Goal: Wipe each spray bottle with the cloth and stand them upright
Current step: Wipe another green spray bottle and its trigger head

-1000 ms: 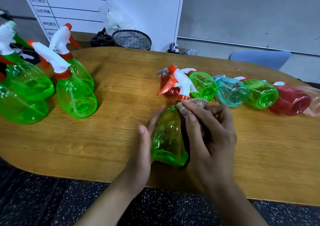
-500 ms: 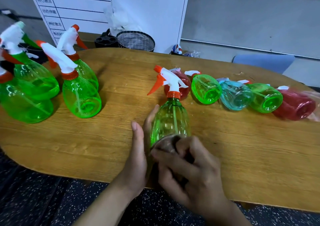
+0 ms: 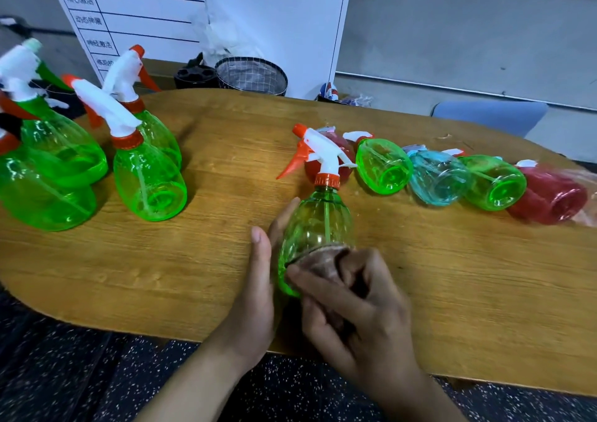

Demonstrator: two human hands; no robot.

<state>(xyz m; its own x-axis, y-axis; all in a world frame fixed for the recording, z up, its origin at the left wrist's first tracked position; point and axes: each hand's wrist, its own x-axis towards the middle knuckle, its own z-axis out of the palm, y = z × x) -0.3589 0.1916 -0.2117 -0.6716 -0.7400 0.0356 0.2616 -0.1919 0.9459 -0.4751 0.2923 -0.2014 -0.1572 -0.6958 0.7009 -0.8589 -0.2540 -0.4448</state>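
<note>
The right hand (image 3: pixel 358 312) and its bunched brown cloth (image 3: pixel 326 260) hide the base of the green spray bottle (image 3: pixel 318 224), which stands near the worktop (image 3: pixel 452 276) front edge. The left hand (image 3: pixel 255 295) lies straight-fingered against its side. Clear green plastic, white head, orange trigger.

The left hand (image 3: pixel 256 295) reaches in from 7 o'clock, palm turned inward, fingers straight and pointing toward 12 o'clock. The right hand (image 3: pixel 358 312) comes from 5 o'clock, fingers curled, gripping a cloth (image 3: pixel 326 260), knuckles upward.
</note>
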